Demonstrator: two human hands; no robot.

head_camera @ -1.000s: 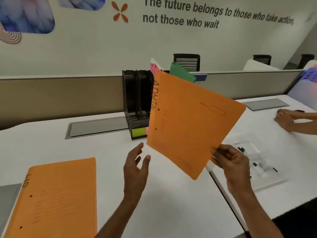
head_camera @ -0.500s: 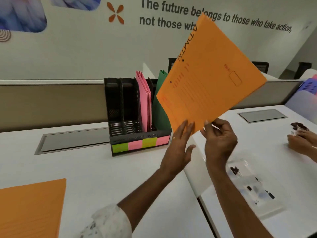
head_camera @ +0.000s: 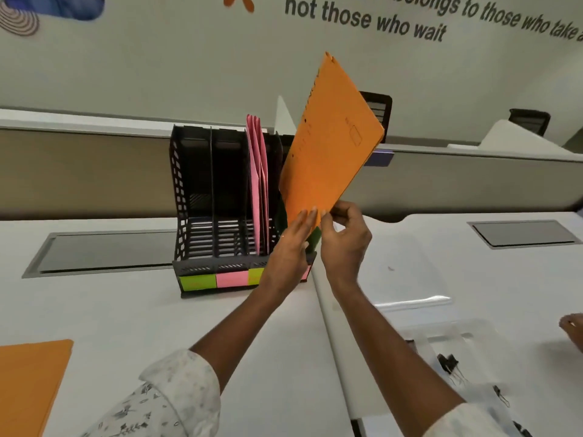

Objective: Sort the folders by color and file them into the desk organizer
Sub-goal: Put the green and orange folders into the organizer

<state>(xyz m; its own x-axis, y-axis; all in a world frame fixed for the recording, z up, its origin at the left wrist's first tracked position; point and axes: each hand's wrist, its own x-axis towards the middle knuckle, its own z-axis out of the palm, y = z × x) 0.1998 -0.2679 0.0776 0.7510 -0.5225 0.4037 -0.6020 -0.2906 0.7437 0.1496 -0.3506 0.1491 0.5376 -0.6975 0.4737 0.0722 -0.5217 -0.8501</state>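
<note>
An orange folder (head_camera: 328, 146) stands tilted above the right end of the black desk organizer (head_camera: 202, 190). My right hand (head_camera: 345, 238) pinches its lower corner, and my left hand (head_camera: 290, 247) presses flat against its lower edge. Pink folders (head_camera: 258, 181) stand in the organizer's third slot. A green folder (head_camera: 314, 238) shows only as a dark sliver behind my hands. The two left slots hold nothing. Green and pink colour labels (head_camera: 220, 279) run along the organizer's front. Another orange folder (head_camera: 28, 383) lies flat at the lower left.
A clear plastic tray (head_camera: 448, 345) with black binder clips (head_camera: 449, 364) sits at the lower right. Another person's hand (head_camera: 572, 326) rests at the right edge. Grey cable hatches (head_camera: 104, 253) are set into the desk on both sides. A partition wall stands behind the organizer.
The orange folder has swung from facing me to nearly edge-on and come down over the organizer's right slots. My left hand went from open in the air to touching the folder.
</note>
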